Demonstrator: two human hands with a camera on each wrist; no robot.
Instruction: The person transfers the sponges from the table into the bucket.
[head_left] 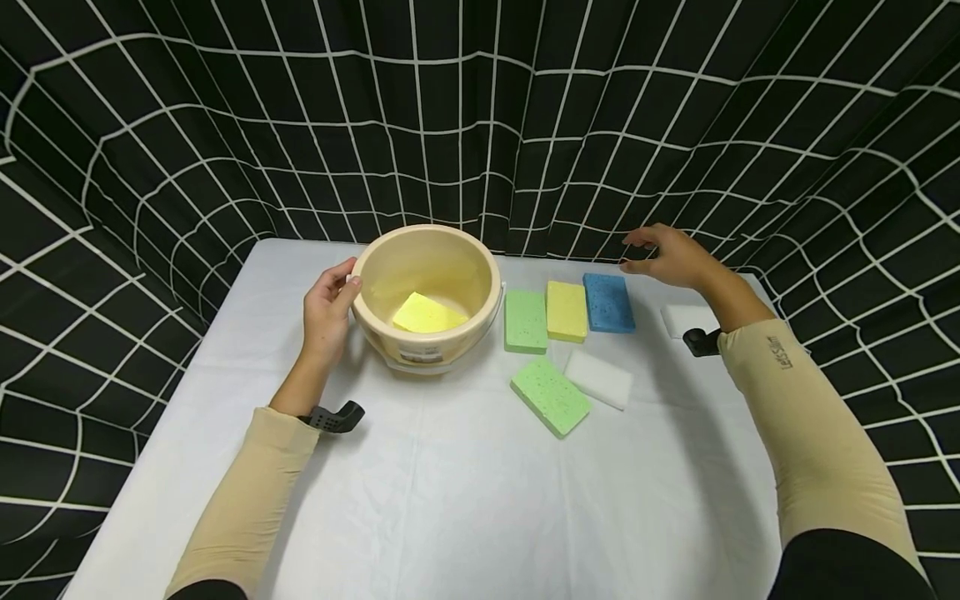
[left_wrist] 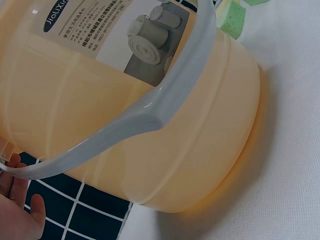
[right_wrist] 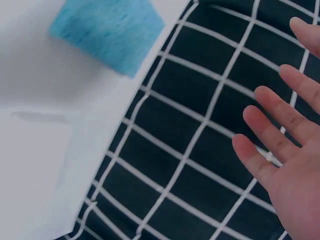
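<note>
A cream bucket [head_left: 426,236] stands upright at the back left of the table, with a bright yellow sponge [head_left: 427,315] inside. My left hand [head_left: 327,312] holds the bucket's left rim, thumb at the edge. The left wrist view shows the bucket's grey handle [left_wrist: 162,107] hanging across its labelled side. On the right, my right hand [head_left: 671,257] is in the air by the table's back edge, fingers spread and nothing in them. Nearest to it lies a blue sponge [head_left: 609,302], beside a pale yellow sponge [head_left: 567,310] and a green sponge [head_left: 526,321] in a row.
Nearer the front, a second green sponge [head_left: 551,396] lies by a white sponge [head_left: 600,379]. Another white block [head_left: 686,318] sits under my right wrist, partly hidden. A black curtain with a white grid [head_left: 450,125] surrounds the white-covered table [head_left: 450,500].
</note>
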